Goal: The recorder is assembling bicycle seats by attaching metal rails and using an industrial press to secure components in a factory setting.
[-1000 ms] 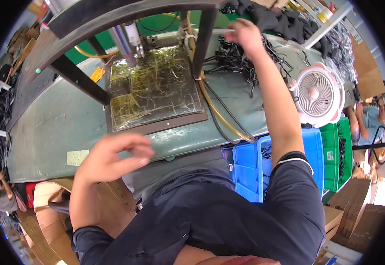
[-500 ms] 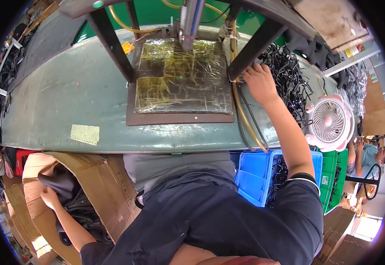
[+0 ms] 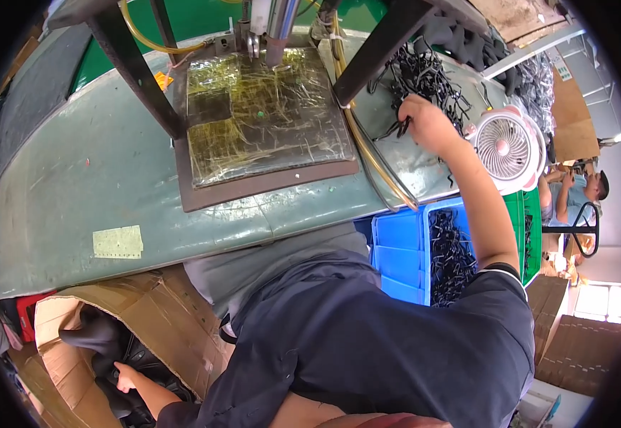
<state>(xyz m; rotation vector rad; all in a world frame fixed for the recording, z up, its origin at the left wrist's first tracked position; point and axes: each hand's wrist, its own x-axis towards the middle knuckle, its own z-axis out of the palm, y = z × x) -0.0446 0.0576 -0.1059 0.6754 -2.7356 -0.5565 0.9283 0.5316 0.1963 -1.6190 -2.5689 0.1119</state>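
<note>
My right hand point(image 3: 430, 127) is over the bench, closed on a thin black strap point(image 3: 403, 127) that hangs from its fingertips. Just beyond it lies a tangled pile of black straps point(image 3: 435, 82). My left hand point(image 3: 126, 378) reaches down into a cardboard box point(image 3: 129, 296) at the lower left, its fingers curled against dark, soft-looking pieces point(image 3: 100, 335). What those fingers grip is hidden among the black material. A press plate point(image 3: 268, 135) covered in shiny yellowish film sits on the bench left of my right hand.
Dark metal legs point(image 3: 136, 78) frame the plate, with yellow hoses point(image 3: 367, 143) running beside it. A pink-and-white fan point(image 3: 506, 146) stands at the right. Below the bench edge are a blue crate point(image 3: 399, 260) and a green crate point(image 3: 531, 232). Another person point(image 3: 574, 196) sits far right.
My view has turned. My right hand has moved from beside the press leg to the strap pile's near side, a strap now showing in it. My left hand has gone deeper into the box.
</note>
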